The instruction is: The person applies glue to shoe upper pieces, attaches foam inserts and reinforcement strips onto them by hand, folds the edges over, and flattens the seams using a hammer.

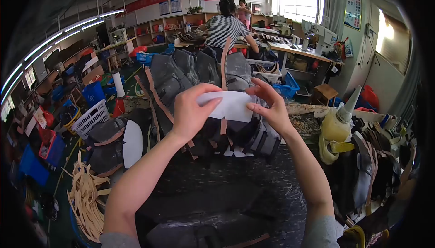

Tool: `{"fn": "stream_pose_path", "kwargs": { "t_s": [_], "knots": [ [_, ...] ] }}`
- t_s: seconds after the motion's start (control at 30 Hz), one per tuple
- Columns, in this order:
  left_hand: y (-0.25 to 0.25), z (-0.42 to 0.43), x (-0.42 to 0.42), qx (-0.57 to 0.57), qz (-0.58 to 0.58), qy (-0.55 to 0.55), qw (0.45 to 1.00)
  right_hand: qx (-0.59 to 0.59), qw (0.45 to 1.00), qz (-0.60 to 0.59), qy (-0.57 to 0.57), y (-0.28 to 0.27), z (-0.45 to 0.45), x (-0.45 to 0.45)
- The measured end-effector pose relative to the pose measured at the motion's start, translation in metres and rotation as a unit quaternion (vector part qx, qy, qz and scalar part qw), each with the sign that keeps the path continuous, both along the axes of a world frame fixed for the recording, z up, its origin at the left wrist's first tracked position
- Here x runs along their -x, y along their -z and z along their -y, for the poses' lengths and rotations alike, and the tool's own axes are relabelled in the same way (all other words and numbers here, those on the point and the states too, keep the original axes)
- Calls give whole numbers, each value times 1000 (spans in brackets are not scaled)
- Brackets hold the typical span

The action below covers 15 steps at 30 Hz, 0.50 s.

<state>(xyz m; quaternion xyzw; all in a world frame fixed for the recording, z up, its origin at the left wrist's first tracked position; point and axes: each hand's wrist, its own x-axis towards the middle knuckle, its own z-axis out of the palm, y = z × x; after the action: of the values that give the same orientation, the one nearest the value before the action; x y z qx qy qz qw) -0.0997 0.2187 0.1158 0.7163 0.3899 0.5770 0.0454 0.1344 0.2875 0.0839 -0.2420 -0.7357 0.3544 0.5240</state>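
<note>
A white curved sheet piece (232, 107) is held up in front of me, its kind not clear. My left hand (192, 109) pinches its left end between thumb and fingers. At the other end, my right hand (270, 105) grips the right edge with thumb and fingers. Behind and below it lies a pile of dark grey cut pieces (174, 73) with brown zigzag-edged strips (225, 64). More dark material (213, 232) lies on the black worktop (195, 180) nearer to me.
A yellowish bottle with a cone-shaped nozzle (333, 130) stands at right, beside stacked dark pieces (362, 175). At left are another white piece (132, 143), tan strips (85, 198) and a white basket (92, 119). A person in a striped top (226, 32) sits ahead near sewing machines (317, 35).
</note>
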Motion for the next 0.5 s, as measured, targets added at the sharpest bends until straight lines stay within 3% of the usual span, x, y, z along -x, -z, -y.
{"fn": "stream_pose_path", "kwargs": {
  "t_s": [0.03, 0.07, 0.13, 0.17, 0.2, 0.23, 0.3, 0.4, 0.47, 0.5],
  "knots": [
    [10, -5, 14, -1, -4, -2, 1000, -41, 999, -18, 27, 14, -16, -2],
    [21, -9, 26, 73, 50, 29, 996, -12, 998, 63, 28, 32, -26, -10],
    [46, -13, 42, 190, 91, 95, 973, -192, 958, 188, 99, 45, -26, -8],
    [39, -2, 36, 83, -89, -47, 991, -209, 953, 177, 132, 46, -22, -1],
    [31, 9, 28, -28, -261, -188, 947, -211, 952, 175, 135, 43, -20, 1],
    [20, 13, 16, -144, -353, -248, 891, -200, 949, 197, 140, 38, -15, 3],
    [9, 17, -11, -146, -402, -145, 892, -192, 945, 221, 143, 24, -10, 4],
    [29, -21, -18, -71, -351, -84, 930, -182, 934, 274, 138, 12, -10, -2],
    [26, -35, -23, -28, -320, -35, 946, -139, 972, 190, 6, 22, -22, -11],
    [24, -37, -25, 32, -311, -39, 949, -108, 971, 211, -16, 23, -24, -16]
  ]
}}
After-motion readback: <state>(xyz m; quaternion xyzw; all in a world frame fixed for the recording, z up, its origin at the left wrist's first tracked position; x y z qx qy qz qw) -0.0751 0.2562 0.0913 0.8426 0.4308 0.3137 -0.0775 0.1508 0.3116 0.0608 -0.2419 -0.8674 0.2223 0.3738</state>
